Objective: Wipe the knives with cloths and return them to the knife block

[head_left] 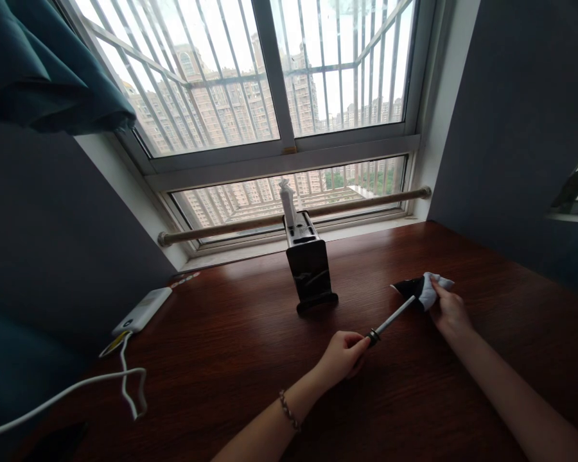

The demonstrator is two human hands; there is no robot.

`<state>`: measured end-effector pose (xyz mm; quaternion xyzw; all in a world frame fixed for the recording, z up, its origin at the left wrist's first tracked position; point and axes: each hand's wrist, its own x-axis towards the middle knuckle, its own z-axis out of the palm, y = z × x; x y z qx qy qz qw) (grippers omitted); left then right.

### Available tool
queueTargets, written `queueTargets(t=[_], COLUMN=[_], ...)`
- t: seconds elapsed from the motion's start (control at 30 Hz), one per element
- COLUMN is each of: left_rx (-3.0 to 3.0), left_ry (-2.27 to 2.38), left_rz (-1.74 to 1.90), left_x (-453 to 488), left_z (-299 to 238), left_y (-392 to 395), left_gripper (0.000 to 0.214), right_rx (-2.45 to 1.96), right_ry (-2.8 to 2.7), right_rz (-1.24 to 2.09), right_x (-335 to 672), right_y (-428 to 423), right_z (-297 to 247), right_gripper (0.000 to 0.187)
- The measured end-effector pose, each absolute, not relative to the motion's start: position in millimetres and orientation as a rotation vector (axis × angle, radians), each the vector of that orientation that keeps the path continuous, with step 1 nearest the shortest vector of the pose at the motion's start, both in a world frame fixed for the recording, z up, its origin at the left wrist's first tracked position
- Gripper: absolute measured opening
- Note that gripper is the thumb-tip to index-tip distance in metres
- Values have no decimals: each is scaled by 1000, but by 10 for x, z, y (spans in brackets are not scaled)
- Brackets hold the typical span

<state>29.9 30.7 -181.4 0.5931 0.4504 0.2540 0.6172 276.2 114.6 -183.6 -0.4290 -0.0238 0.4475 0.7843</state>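
My left hand (345, 354) is closed around the dark handle of a long tool with a slim silver shaft (395, 315). The shaft slants up and right to a flat black head (409, 287), part of which is covered. A white cloth (429, 294) is pinched in my right hand (451, 312) and lies against that head. The exact kind of tool does not show. Beyond my left hand, a black stand (311, 271) with a slotted top rises from the brown wooden table (231, 359).
A clear-looking white-topped item (288, 200) stands upright on the black stand. At the left lie a white power strip (147, 310) and its white cable (67, 391). Behind the table are a barred window (279, 70) and a horizontal rail (366, 205). A blue curtain (48, 77) hangs upper left.
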Motion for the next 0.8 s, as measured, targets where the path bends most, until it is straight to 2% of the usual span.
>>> queueTargets(t=[0.23,0.8], left_rx=[1871,1826], left_ry=[1191,1195], left_rz=[743,634], left_x=[287,273], left_z=[-1826,-1837], left_y=[236,263], left_gripper=[43,46], right_rx=[-916,-890], right_ry=[-48,-94], right_rz=[909,948], right_x=[2847,2887], right_y=[1166,1183], right_z=[-1865,-1926], right_gripper=[14,14])
